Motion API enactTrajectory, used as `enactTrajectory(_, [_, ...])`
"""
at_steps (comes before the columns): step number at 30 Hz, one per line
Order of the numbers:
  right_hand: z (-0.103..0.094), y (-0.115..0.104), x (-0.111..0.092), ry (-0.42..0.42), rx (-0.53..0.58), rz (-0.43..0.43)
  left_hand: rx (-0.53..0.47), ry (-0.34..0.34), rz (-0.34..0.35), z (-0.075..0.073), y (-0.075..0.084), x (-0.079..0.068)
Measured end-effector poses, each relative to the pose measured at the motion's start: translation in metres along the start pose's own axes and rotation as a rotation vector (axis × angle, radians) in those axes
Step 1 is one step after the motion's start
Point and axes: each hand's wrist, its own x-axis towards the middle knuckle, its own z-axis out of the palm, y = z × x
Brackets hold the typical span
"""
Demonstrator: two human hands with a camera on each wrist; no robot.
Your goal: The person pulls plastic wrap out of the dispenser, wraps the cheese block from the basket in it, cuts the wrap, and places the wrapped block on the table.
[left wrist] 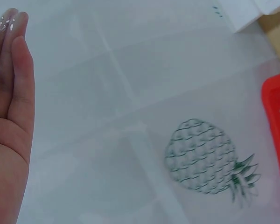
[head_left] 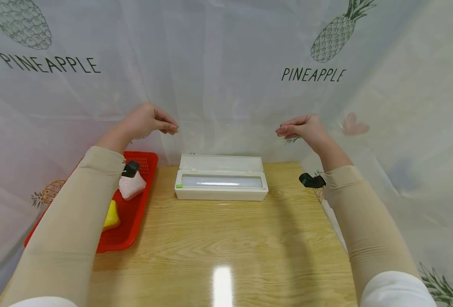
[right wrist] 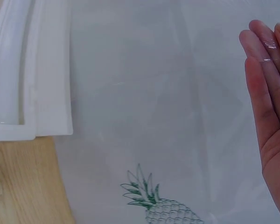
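Note:
My left hand point(head_left: 149, 119) is raised against the curtain above the red basket, thumb and fingertips pinched together. At a similar height on the other side, my right hand point(head_left: 304, 128) pinches in the same way, its fingertips pointing inward. Clear, shiny cling film point(right wrist: 270, 45) glints at the fingertips in both wrist views; between the hands it is nearly invisible. Below and between the hands, a white cling film dispenser point(head_left: 221, 195) stands at the back of the table with its lid point(head_left: 220, 162) raised. Inside lies a roll of clear film point(head_left: 221, 182).
A red basket point(head_left: 134, 226) at the left of the wooden table point(head_left: 226, 238) holds a pinkish-white item point(head_left: 131, 186) and a yellow one point(head_left: 112, 216), partly behind my left sleeve. A pale curtain point(head_left: 218, 76) printed with pineapples hangs right behind the table.

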Motion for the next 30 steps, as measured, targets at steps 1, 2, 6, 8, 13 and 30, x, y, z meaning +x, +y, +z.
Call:
enactTrajectory(1, [-0.001,-0.003,0.000,0.000,0.012,-0.005,-0.001,0.001,0.001,-0.002,0.003,-0.001])
enactTrajectory(2, [-0.002,-0.005,0.000,0.003,0.028,-0.010,0.003,0.005,0.004,-0.005,0.005,-0.002])
enactTrajectory(6, [-0.006,-0.015,0.000,0.015,0.060,-0.036,0.009,0.021,0.017,-0.013,0.014,-0.007])
enactTrajectory(8, [-0.009,-0.019,-0.002,0.022,0.062,-0.045,0.010,0.029,0.019,-0.017,0.018,-0.009])
enactTrajectory(13, [-0.014,-0.027,-0.007,0.062,0.059,-0.048,0.015,0.055,0.024,-0.022,0.029,-0.014])
enactTrajectory(30, [-0.009,-0.041,-0.062,0.156,0.172,-0.117,0.071,0.196,0.127,-0.007,0.051,-0.062])
